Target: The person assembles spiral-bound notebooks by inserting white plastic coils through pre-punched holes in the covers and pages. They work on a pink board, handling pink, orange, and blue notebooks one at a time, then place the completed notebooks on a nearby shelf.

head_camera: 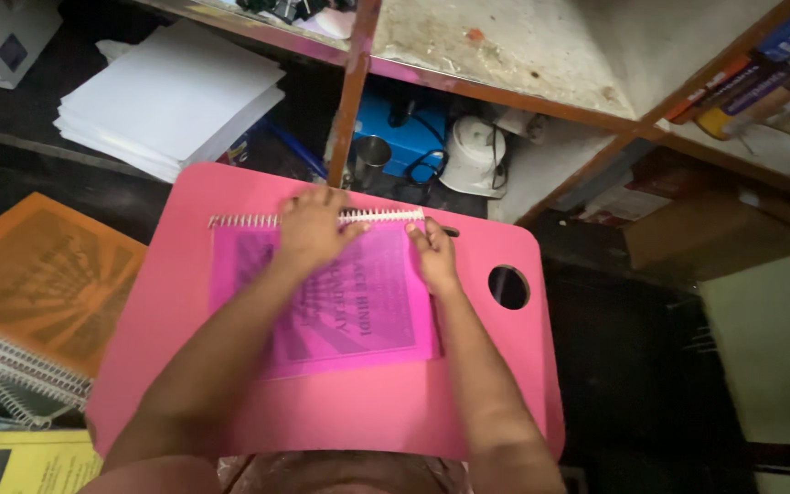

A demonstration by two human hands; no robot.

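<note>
Pink lap counter (230,393) carries 1 purple-covered booklet (358,320), lying flat near its far edge, a white spiral binding (240,220) along the top. Left hand (311,229) lies spread, pressing cover and coil down; right hand (432,252) pinches the coil's end (fingertips partly hidden). Holding the pages square while turning the coil evenly seems wise. Orange spiral books (43,284) sit at left.

Middle of the white spiral binding (377,217) under the left hand (311,230), orange book (34,279) perhaps edge-cropped.
</note>
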